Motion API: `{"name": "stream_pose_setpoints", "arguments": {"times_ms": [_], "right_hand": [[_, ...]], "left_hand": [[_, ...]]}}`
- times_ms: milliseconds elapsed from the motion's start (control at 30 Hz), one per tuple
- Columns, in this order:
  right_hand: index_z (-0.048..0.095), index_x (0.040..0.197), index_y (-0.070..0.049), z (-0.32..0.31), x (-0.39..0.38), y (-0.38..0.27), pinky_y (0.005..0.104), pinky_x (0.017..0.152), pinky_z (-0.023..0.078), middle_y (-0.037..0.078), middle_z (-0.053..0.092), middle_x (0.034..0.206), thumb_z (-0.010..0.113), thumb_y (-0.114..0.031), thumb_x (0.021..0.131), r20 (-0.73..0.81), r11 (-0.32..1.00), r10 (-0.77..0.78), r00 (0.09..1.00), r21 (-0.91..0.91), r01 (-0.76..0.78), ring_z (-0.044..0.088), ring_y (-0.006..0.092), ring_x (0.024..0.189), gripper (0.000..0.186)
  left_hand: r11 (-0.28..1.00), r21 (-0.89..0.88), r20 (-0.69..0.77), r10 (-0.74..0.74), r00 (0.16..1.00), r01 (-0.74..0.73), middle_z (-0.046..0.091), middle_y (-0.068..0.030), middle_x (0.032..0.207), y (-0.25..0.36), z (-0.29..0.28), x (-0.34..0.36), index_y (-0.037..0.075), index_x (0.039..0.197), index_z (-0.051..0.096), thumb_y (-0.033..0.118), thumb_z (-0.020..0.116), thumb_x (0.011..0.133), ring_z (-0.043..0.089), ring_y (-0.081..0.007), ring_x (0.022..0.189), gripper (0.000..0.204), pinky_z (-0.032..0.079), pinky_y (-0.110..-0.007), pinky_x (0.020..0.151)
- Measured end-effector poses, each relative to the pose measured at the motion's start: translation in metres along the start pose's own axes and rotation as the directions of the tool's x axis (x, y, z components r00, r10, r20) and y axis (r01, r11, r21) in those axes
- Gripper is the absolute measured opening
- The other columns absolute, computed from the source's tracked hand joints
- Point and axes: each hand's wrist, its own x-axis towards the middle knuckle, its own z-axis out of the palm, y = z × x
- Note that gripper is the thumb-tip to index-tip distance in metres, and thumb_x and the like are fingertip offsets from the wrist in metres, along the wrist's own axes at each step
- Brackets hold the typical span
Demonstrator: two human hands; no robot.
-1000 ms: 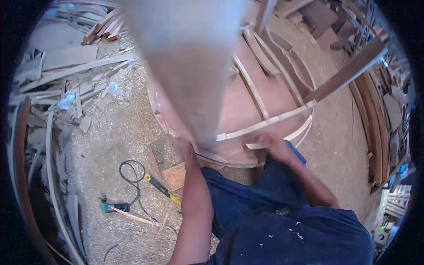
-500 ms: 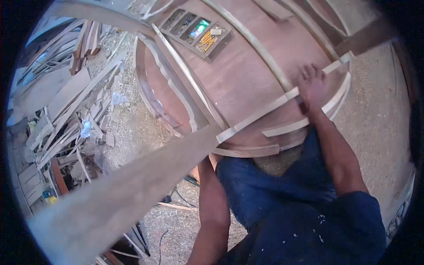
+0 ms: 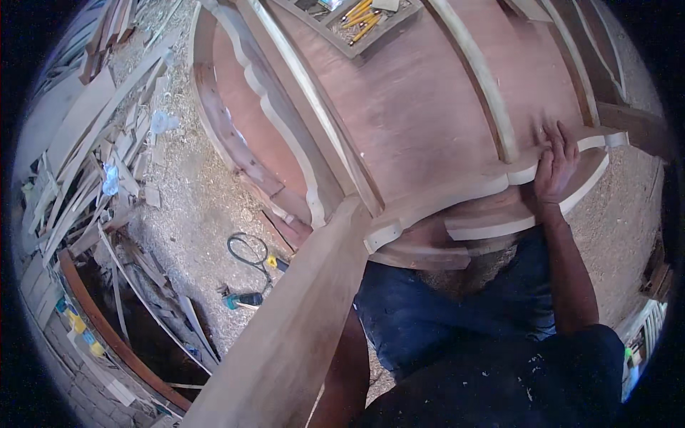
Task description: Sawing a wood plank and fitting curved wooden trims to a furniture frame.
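Fingers (image 3: 567, 144) of your right hand (image 3: 556, 175) are reaching over the scalloped rail (image 3: 457, 184) at right of centre; you are touching it, but whether this grip is clenching the wood, I cannot tell. Your left forearm (image 3: 347, 374) is disappearing behind the broad wooden leg (image 3: 285, 335), which is slanting from lower left toward the centre, so I cannot tell what that grip is doing. The rail is running from centre to right, bordering the reddish panel (image 3: 421, 107) that is filling the upper middle. At the top, a compartmented tray (image 3: 387, 34) is holding yellow pencils (image 3: 366, 28). A teal-and-black power tool (image 3: 246, 299) is lying on the shaving-strewn floor (image 3: 189, 214), left of the leg.
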Motion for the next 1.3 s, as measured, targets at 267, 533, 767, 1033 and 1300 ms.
{"name": "stream_pose_setpoints", "arguments": {"times_ms": [267, 533, 767, 1033, 1300], "right_hand": [[0.056, 0.15, -0.001, -0.047, -0.083, -0.108, 0.0506, 0.113, 0.047, 0.023, 0.051, 0.156, 0.064, -0.021, 0.103, 0.406, 0.871, 0.146, 0.902, 0.379, -0.312, 0.057, 0.0406, 0.135, 0.052], [0.06, 0.143, -0.005, -0.039, -0.17, -0.209, 0.0425, 0.091, 0.061, 0.018, 0.064, 0.143, 0.07, -0.019, 0.096, 0.524, 0.84, -0.495, 0.694, 0.492, 0.228, 0.068, 0.0349, 0.123, 0.05], [0.061, 0.141, -0.004, -0.014, -0.157, -0.192, 0.0381, 0.07, 0.061, 0.017, 0.068, 0.138, 0.069, -0.03, 0.097, 0.719, 0.844, -0.528, 0.452, 0.384, 0.376, 0.074, 0.0293, 0.109, 0.052], [0.063, 0.138, -0.005, -0.01, -0.169, -0.19, 0.0352, 0.068, 0.06, 0.015, 0.072, 0.132, 0.071, -0.032, 0.097, 0.675, 0.829, -0.549, 0.493, 0.365, 0.423, 0.076, 0.0272, 0.098, 0.05], [0.064, 0.137, -0.004, -0.007, -0.166, -0.189, 0.0352, 0.072, 0.061, 0.016, 0.071, 0.132, 0.072, -0.028, 0.095, 0.658, 0.839, -0.543, 0.521, 0.405, 0.363, 0.075, 0.0276, 0.102, 0.05]], "left_hand": [[0.943, 0.226, 0.018, 0.248, 0.969, -0.245, 0.057, -0.0241, 0.149, 0.184, 0.015, -0.029, 0.006, 0.162, 0.044, 0.045, 0.05, 0.111, 0.059, -0.0394, 0.134, 0.064, 0.046, -0.047, 0.115], [0.86, -0.235, 0.069, -0.449, 0.891, 0.452, 0.056, -0.0248, 0.154, 0.201, 0.006, -0.007, 0.006, 0.165, 0.04, 0.04, 0.061, 0.107, 0.06, -0.0402, 0.136, 0.071, 0.046, -0.049, 0.117], [0.972, -0.127, 0.249, -0.162, 0.955, 0.199, 0.058, -0.0234, 0.152, 0.137, -0.018, -0.013, 0.006, 0.167, 0.036, 0.012, 0.07, 0.098, 0.063, -0.0361, 0.131, 0.076, 0.05, -0.043, 0.111], [0.703, -0.428, 0.431, -0.393, 0.812, 0.568, 0.061, -0.0202, 0.15, 0.184, -0.028, -0.011, 0.009, 0.167, 0.037, -0.003, 0.061, 0.097, 0.068, -0.0302, 0.121, 0.075, 0.056, -0.036, 0.101], [0.581, -0.533, 0.387, -0.48, 0.787, 0.616, 0.062, -0.0202, 0.147, 0.276, -0.018, -0.001, 0.008, 0.165, 0.04, 0.003, 0.058, 0.102, 0.07, -0.0291, 0.117, 0.065, 0.057, -0.038, 0.097]]}}
